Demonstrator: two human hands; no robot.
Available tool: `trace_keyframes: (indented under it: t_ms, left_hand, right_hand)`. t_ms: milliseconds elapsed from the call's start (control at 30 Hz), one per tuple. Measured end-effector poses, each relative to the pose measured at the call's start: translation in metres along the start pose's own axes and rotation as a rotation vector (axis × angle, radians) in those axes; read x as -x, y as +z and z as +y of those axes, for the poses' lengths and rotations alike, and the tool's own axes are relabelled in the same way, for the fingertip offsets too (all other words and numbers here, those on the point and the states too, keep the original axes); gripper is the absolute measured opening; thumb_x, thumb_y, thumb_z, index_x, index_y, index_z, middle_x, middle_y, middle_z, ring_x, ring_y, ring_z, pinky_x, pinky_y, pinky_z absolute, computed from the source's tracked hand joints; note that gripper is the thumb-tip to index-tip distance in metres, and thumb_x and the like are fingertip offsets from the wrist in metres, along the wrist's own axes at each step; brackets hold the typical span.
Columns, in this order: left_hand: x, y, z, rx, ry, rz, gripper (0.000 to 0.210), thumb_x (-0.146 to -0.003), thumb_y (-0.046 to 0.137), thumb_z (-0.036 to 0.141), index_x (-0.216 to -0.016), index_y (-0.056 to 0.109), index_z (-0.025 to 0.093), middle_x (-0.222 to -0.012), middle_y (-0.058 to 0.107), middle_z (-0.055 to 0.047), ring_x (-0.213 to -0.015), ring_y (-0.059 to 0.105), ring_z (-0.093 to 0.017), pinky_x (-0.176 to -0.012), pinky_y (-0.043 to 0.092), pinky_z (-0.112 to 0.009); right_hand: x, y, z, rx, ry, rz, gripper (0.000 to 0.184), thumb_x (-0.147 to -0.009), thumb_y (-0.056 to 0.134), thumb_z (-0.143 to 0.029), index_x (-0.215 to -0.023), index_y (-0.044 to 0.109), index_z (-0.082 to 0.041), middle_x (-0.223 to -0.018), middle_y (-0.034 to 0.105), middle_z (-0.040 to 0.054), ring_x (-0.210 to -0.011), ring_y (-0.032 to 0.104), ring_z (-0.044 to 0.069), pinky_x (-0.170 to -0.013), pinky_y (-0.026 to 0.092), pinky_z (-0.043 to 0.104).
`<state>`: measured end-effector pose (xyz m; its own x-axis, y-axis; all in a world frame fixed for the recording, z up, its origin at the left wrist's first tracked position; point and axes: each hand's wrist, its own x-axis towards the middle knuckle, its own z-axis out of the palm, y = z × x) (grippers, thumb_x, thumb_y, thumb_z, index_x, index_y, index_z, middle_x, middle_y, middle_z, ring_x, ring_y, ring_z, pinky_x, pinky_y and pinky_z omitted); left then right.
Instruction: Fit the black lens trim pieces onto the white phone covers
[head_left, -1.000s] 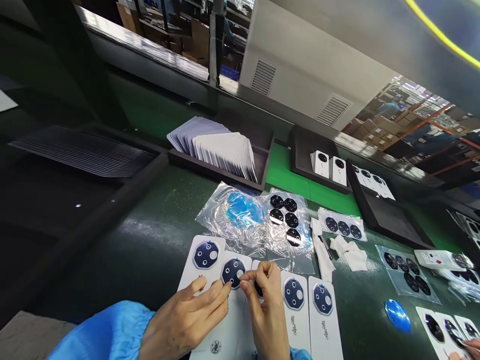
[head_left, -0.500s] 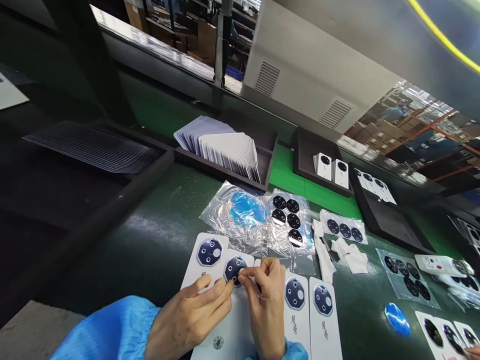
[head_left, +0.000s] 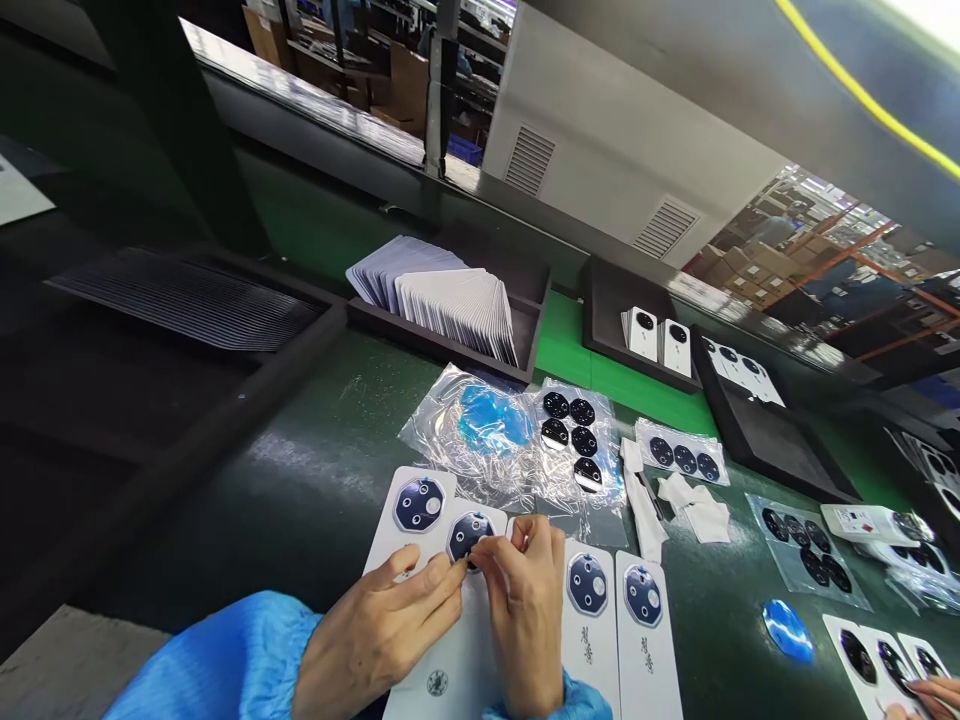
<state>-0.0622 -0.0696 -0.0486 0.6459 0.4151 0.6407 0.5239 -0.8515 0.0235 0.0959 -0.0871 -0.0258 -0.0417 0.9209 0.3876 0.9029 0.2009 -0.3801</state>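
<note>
Several white panels stand side by side, each with a dark blue octagonal disc near its top. My left hand (head_left: 386, 630) lies over the second panel (head_left: 433, 700) with its fingers stretched out. Its fingertips reach the lower edge of that panel's disc (head_left: 465, 528). From the other side, my right hand (head_left: 529, 600) pinches thumb and forefinger together at the same disc; whatever lies between them is hidden. It also covers most of a third panel. Discs with rings and a pale circle show on the left panel (head_left: 386, 530) and two right panels (head_left: 592, 655).
Behind my hands lie clear plastic sheets with blue film (head_left: 491, 420) and black discs (head_left: 583, 440). White cloths (head_left: 701, 512) lie to the right. A black tray (head_left: 442, 345) holds fanned white panels (head_left: 457, 305). At the far right, another person's hand (head_left: 937, 692) touches more panels.
My right hand's fingertips have moved slightly left and down over the disc, closer to my left fingertips. The other person's hand reaches further into view.
</note>
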Motion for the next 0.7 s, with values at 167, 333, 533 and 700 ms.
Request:
trace_keyframes:
  t_ms: [167,333,533,700]
  left_hand:
    - [-0.001,-0.004,0.001,-0.008,0.006,0.012,0.043,-0.099,0.025,-0.002,-0.089,0.065,0.011,-0.097,0.072,-0.004,-0.096,0.058,-0.013,-0.090,0.035,-0.034]
    - [-0.001,-0.002,0.001,0.009,-0.001,0.042,0.042,-0.099,0.026,-0.002,-0.087,0.065,0.012,-0.095,0.073,-0.003,-0.094,0.059,-0.013,-0.088,0.036,-0.033]
    - [-0.004,-0.001,0.001,0.079,-0.056,0.094,0.044,-0.101,0.025,0.003,-0.082,0.063,0.014,-0.093,0.073,-0.003,-0.091,0.060,-0.013,-0.087,0.037,-0.032]
    - [-0.005,-0.003,0.001,0.055,-0.053,0.109,0.043,-0.102,0.026,0.004,-0.083,0.063,0.014,-0.092,0.073,-0.002,-0.092,0.060,-0.013,-0.087,0.037,-0.033]
  right_hand:
    - [-0.001,0.001,0.003,-0.074,0.037,0.012,0.022,-0.084,0.052,-0.006,-0.072,0.062,-0.022,-0.080,0.044,0.0023,-0.075,0.042,0.019,-0.062,0.036,0.030]
    - [-0.006,-0.009,0.014,-0.363,0.272,-0.067,0.016,-0.084,0.061,-0.019,-0.074,0.070,-0.026,-0.076,0.048,0.0009,-0.077,0.047,0.020,-0.068,0.040,0.032]
    - [-0.002,-0.004,0.008,-0.445,0.370,-0.082,0.017,-0.084,0.061,-0.022,-0.068,0.067,-0.024,-0.077,0.050,0.0022,-0.077,0.048,0.021,-0.070,0.042,0.034]
    - [0.004,0.004,0.002,-0.326,0.281,-0.058,0.018,-0.084,0.057,-0.015,-0.072,0.066,-0.024,-0.081,0.051,0.0036,-0.081,0.048,0.022,-0.071,0.042,0.036]
